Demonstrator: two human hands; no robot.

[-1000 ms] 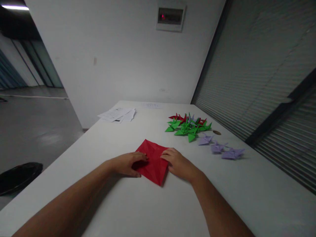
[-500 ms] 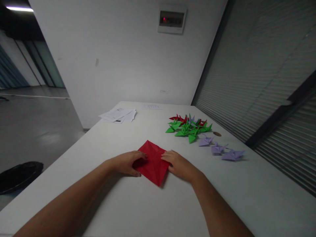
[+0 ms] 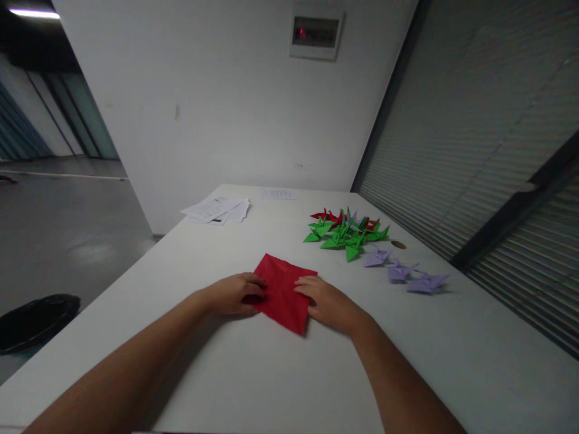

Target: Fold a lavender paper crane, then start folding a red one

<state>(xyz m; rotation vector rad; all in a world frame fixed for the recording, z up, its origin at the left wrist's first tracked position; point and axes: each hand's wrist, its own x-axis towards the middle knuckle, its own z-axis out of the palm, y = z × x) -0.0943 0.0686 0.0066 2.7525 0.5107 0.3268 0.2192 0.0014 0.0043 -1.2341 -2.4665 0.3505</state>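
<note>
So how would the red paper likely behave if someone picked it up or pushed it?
The red paper looks thin, so it's probably light and fairly floppy. Its faint creases suggest it may bend along those lines. Broad and flattish on the smooth-looking white table, it would likely slide rather than roll.

Table: long and white, stretching away from the viewer
Red paper: one creased piece, turned cornerwise, near the middle
Clustered paper cranes: mostly green, with red and pale purple behind, right of centre
Lavender cranes: three, trailing rightward and nearer
Brown disc: just right of the cluster
White papers: overlapping sheets, far left
Single sheet: flat, at the far end
</note>
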